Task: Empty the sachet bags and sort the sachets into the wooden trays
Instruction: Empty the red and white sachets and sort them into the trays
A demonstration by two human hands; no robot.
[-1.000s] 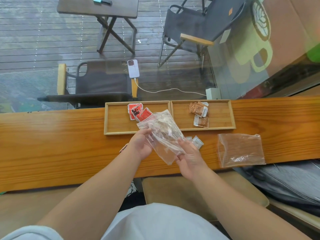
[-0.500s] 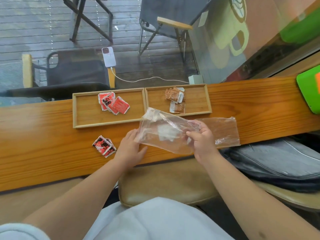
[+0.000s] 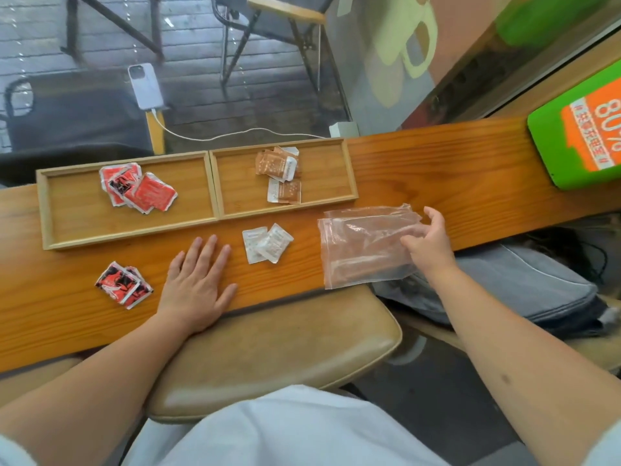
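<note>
Your right hand [image 3: 428, 243] rests loose-fingered on 2 emptied clear plastic bags [image 3: 364, 247], your left hand [image 3: 198, 280] lies flat and holds nothing, while red-black sachets [image 3: 123, 284] and white sachets [image 3: 266, 243] remain unsorted outside the 2 wooden trays [image 3: 215, 186].

Two shallow rectangular wooden trays [image 3: 215, 186] sit side by side. Red foil sachets form two piles, about four in the left tray [image 3: 136, 189] and about three loose [image 3: 123, 284]. About four brown paper sachets [image 3: 279, 173], two white sachets [image 3: 267, 244] and two clear plastic bags [image 3: 363, 247] show.
</note>
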